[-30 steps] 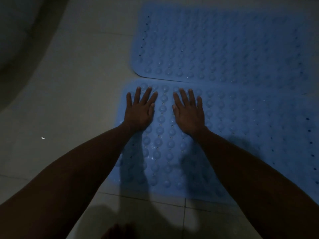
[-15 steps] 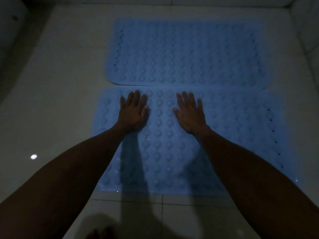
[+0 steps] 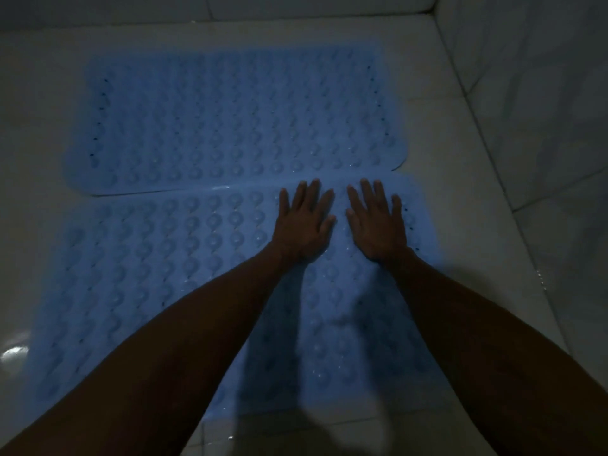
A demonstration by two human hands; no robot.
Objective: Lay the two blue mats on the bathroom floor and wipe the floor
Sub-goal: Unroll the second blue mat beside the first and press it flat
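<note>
Two blue studded mats lie flat side by side on the pale tiled floor. The far mat (image 3: pixel 230 120) runs along the back wall, and its near edge slightly overlaps the near mat (image 3: pixel 158 264). My left hand (image 3: pixel 304 222) and my right hand (image 3: pixel 375 222) rest palm down with fingers spread on the right end of the near mat, close to the seam between the mats. Neither hand holds anything. My forearms hide part of the near mat.
Tiled walls rise at the back (image 3: pixel 230 8) and at the right (image 3: pixel 526 93). Bare pale floor tiles (image 3: pixel 477 241) show to the right of the mats and along the left (image 3: pixel 29 110). The room is dim, with a light glint on the wet floor at the left edge.
Both hands have moved from the left part of the near mat, across its middle, to its right end, still flat on it. The view has swung right, showing the right wall.
</note>
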